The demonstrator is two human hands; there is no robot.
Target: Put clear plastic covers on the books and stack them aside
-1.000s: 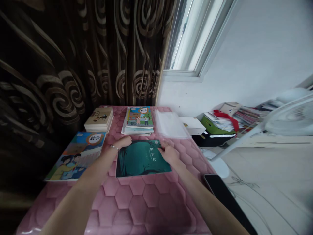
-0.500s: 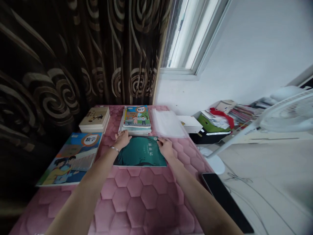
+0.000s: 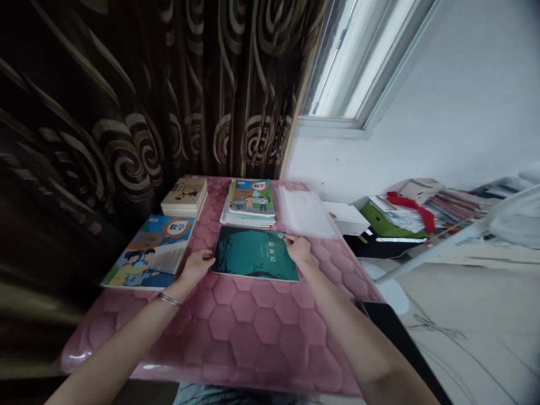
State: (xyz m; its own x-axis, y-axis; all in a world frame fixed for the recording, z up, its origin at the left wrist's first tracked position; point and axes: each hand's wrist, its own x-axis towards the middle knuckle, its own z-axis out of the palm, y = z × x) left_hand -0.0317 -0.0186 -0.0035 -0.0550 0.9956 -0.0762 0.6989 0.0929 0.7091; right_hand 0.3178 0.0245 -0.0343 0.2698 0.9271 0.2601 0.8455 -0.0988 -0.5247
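Note:
A dark green book [image 3: 253, 256] with white characters lies flat on the pink padded tabletop, its cover facing up. My left hand [image 3: 196, 266], with a silver bracelet at its wrist, has its fingers curled in at the book's left edge. At the upper right corner, my right hand [image 3: 298, 248] pinches the cover's edge between thumb and fingers. Just behind the green book stands a stack of books topped by a blue maths textbook [image 3: 252, 198]. A larger blue textbook [image 3: 154, 253] lies to the left of my left hand.
Tan books [image 3: 184, 197] are stacked at the back left by the dark curtain [image 3: 126, 140]. Clear plastic sheets [image 3: 306, 211] lie at the back right. Beyond the table's right side are a white box [image 3: 348, 218], a green bin of papers [image 3: 388, 216] and a white fan [image 3: 504, 208].
My left hand has moved from the book's upper left corner down to its left edge. My right hand stays at the upper right corner. The whole view has shifted.

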